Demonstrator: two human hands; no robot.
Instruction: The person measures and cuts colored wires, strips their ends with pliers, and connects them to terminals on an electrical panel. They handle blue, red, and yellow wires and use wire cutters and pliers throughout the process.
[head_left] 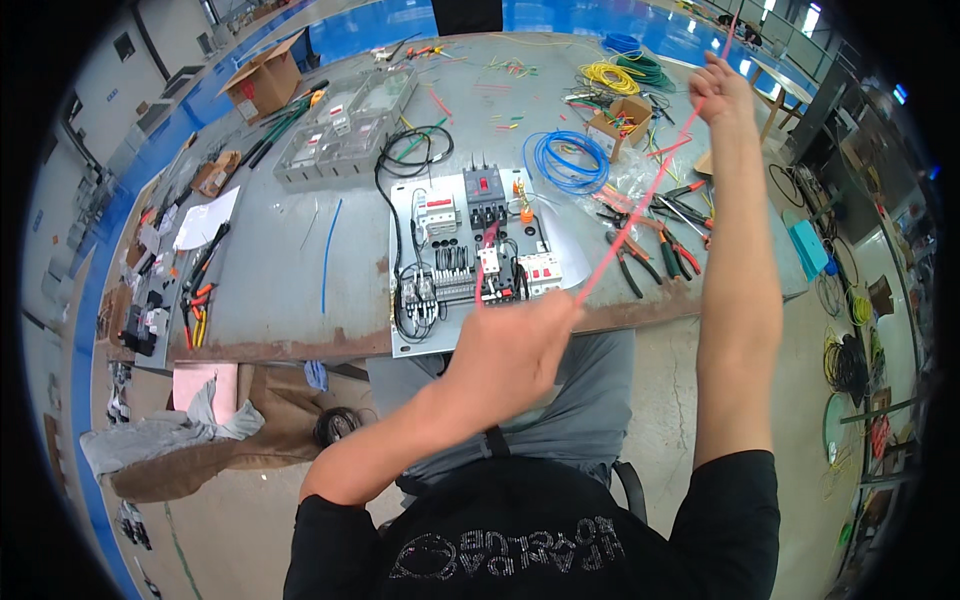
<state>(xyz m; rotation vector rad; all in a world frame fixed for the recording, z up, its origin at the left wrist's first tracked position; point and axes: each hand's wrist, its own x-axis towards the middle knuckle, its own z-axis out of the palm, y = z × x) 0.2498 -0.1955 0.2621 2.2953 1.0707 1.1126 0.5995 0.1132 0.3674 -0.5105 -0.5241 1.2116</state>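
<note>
The red strand slants up-right from left hand to right hand.

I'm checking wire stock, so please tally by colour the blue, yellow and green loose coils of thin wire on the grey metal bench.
Blue round wire coils: 2
Yellow round wire coil: 1
Green round wire coil: 1
Total: 4

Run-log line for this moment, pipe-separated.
left hand: closed on red strand, by panel's near edge | right hand: raised, gripping same strand | strand: stretched between hands | dark breaker: on panel
</note>
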